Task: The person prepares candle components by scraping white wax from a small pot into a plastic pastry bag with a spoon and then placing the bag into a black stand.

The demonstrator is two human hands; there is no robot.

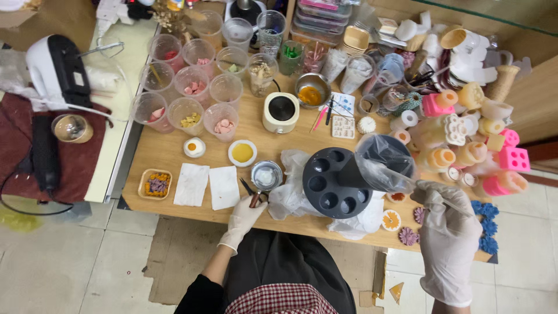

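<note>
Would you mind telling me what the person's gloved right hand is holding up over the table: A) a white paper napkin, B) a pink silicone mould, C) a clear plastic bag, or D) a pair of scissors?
C: the right hand grips a clear plastic bag that hangs open above the dark round mould, while the left hand rests by the small metal pot.
</note>
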